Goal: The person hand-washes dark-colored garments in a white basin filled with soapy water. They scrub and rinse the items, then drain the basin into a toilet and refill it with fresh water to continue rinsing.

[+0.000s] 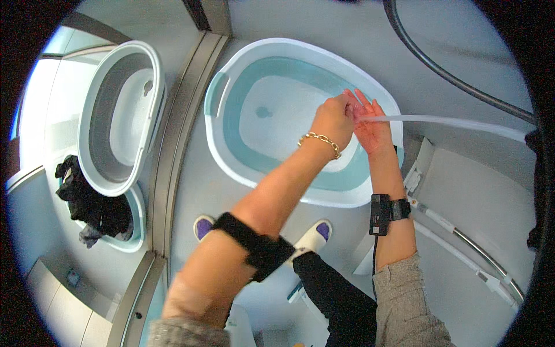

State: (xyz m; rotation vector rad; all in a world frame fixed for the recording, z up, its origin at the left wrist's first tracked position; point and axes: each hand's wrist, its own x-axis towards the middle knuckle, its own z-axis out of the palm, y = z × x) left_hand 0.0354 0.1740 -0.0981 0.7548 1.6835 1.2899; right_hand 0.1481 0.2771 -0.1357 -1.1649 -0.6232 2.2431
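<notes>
My left hand (334,123), with a gold chain bracelet at its wrist, is over the right side of a white and teal plastic basin (303,204). Its fingers are curled against my right palm; whether they hold anything is hidden. My right hand (373,128) is palm up with its fingers apart, nothing visible held in it. A stream of water (459,121) comes in from the right and strikes my right palm. The basin has a pale bottom and appears to hold clear water.
A grey-white basin (157,86) stands at the left beyond a metal door track (177,143). Below it, black clothing (102,212) lies in another teal basin (141,217). A dark hose (455,86) curves at the upper right. White poles (446,243) lie at the right.
</notes>
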